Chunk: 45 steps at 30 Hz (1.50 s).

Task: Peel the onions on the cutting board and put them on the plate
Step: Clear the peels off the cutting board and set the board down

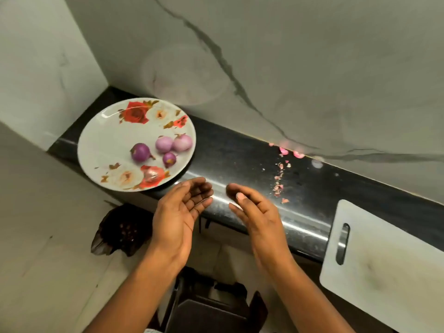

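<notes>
A white plate with rose prints sits at the left end of the black counter. Several peeled purple onions lie on its right half, among them two paler ones. A white cutting board with a slot handle lies at the right, nothing on it. My left hand and my right hand hover side by side over the counter's front edge, just below the plate. Both are empty, palms facing each other, fingers loosely curved.
Pink onion-skin scraps are scattered on the black counter between plate and board, some against the marbled wall. A dark bag with peels stands on the floor below the counter. A dark bin sits under my arms.
</notes>
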Each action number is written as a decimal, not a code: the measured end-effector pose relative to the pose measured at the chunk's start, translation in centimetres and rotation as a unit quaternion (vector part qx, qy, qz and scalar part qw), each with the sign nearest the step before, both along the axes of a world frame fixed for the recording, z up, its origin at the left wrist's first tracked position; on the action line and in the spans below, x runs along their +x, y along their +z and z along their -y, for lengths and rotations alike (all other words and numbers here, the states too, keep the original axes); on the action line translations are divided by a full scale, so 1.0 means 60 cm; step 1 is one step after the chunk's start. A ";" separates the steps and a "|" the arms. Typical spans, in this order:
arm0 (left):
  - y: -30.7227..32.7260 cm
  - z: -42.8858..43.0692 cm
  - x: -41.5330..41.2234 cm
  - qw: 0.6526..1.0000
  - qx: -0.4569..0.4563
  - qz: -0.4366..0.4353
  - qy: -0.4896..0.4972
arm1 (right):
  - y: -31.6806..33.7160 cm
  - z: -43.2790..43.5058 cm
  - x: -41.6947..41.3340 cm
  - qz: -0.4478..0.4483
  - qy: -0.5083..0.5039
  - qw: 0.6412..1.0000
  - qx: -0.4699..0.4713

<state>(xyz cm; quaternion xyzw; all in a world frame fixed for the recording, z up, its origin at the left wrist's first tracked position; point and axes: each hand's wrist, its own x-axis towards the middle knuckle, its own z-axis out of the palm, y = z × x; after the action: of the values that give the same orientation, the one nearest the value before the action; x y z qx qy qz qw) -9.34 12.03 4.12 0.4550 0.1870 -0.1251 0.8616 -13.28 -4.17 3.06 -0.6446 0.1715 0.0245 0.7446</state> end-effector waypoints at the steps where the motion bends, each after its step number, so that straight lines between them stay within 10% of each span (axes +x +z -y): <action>1: -0.002 0.017 0.007 1.000 0.012 -0.001 -0.015 | 0.001 0.018 -0.006 0.023 -0.015 0.996 -0.090; 6: -0.017 0.087 0.024 0.994 0.079 -0.012 -0.077 | -0.080 0.117 -0.034 -0.037 0.007 0.879 -0.476; 11: -0.050 0.135 0.046 0.986 0.131 0.018 -0.103 | -0.135 0.158 -0.014 -0.137 -0.006 0.785 -0.604; 27: -0.070 0.162 0.091 0.954 0.231 0.115 -0.152 | -0.132 0.211 0.145 -0.078 0.087 0.779 -0.616; 31: -0.084 0.193 0.155 0.881 0.359 0.202 -0.232 | -0.136 0.167 0.114 -0.001 0.158 0.776 -0.610; 36: -0.105 0.242 0.233 0.711 0.505 0.330 -0.361 | -0.129 0.160 0.054 0.065 0.218 0.806 -0.547; 45: -0.157 0.265 0.219 0.496 0.559 0.485 -0.454 | -0.108 0.271 0.062 0.022 0.023 0.915 -0.401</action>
<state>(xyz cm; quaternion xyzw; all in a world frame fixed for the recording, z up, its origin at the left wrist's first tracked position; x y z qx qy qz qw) 3.80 -3.85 -5.30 0.8529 -0.4618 -0.1275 0.2074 -9.55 -20.45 -3.45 -0.8934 0.1358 -0.0438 0.4261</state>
